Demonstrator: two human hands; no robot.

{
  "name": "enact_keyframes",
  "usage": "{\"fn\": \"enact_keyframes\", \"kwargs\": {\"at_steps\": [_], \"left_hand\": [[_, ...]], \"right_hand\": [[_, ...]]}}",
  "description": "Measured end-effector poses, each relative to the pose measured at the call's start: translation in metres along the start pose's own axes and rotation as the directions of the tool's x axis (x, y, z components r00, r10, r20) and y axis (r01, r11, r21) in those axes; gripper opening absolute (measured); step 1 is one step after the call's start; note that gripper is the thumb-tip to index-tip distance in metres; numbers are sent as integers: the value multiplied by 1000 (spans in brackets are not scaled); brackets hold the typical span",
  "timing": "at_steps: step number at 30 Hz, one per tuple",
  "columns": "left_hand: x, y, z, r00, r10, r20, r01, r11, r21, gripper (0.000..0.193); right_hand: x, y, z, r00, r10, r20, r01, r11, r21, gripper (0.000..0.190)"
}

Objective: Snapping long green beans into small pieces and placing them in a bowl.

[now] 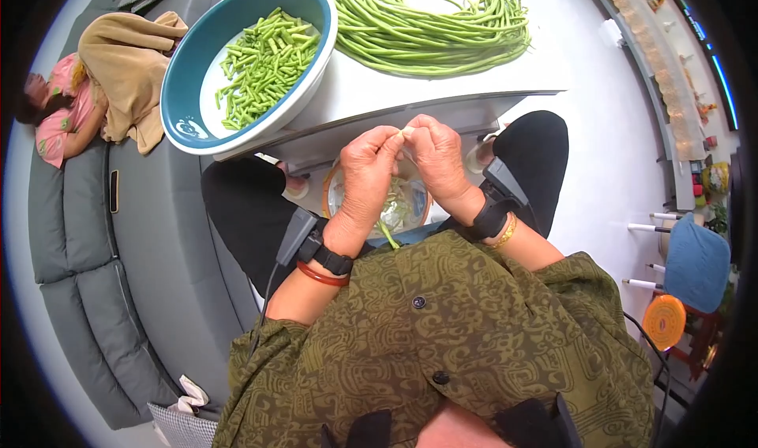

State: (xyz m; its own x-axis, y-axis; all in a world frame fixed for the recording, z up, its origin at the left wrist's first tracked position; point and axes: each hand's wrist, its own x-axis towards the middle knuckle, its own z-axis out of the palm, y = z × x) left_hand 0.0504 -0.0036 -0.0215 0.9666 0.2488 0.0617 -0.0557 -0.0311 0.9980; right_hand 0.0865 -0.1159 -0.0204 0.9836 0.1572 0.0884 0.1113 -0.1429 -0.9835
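My left hand (pixel 368 167) and my right hand (pixel 437 158) meet at the fingertips above my lap, pinching a small pale green bit of a long bean (pixel 405 132) between them. A green bean end (pixel 388 235) hangs below my left hand, near my shirt hem; whether it joins the pinched bit is hidden. Beyond my left hand, a blue and white plastic basin (pixel 195 39) holds many short cut bean pieces (pixel 269 63). Right of it, a large bundle of whole long beans (pixel 426 39) lies on the white table.
Below my hands, between my knees, a bin with a clear liner (pixel 331 193) holds scraps. A grey sofa (pixel 160 241) runs along the left, with a person (pixel 65 104) lying under a tan blanket (pixel 127 63) and a phone (pixel 114 191). A blue-covered stool (pixel 697 262) stands at right.
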Motion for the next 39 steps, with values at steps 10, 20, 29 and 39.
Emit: {"fn": "enact_keyframes", "kwargs": {"at_steps": [10, 20, 29, 39], "left_hand": [[5, -4, -8, 959, -217, 182, 244, 959, -145, 11], [9, -10, -23, 902, -286, 323, 399, 837, -373, 16], [12, -3, -30, 909, -270, 318, 385, 837, -390, 13], [11, -2, -31, 906, -238, 350, 354, 878, -321, 10]], "right_hand": [[5, -2, -7, 999, -39, -28, 35, 991, -132, 19], [15, 10, -23, 978, 206, 40, -209, 943, 257, 16], [20, -5, -34, 886, 222, 407, -443, 665, 601, 9], [13, -16, -16, 959, -146, 243, 171, 982, -83, 9]]}}
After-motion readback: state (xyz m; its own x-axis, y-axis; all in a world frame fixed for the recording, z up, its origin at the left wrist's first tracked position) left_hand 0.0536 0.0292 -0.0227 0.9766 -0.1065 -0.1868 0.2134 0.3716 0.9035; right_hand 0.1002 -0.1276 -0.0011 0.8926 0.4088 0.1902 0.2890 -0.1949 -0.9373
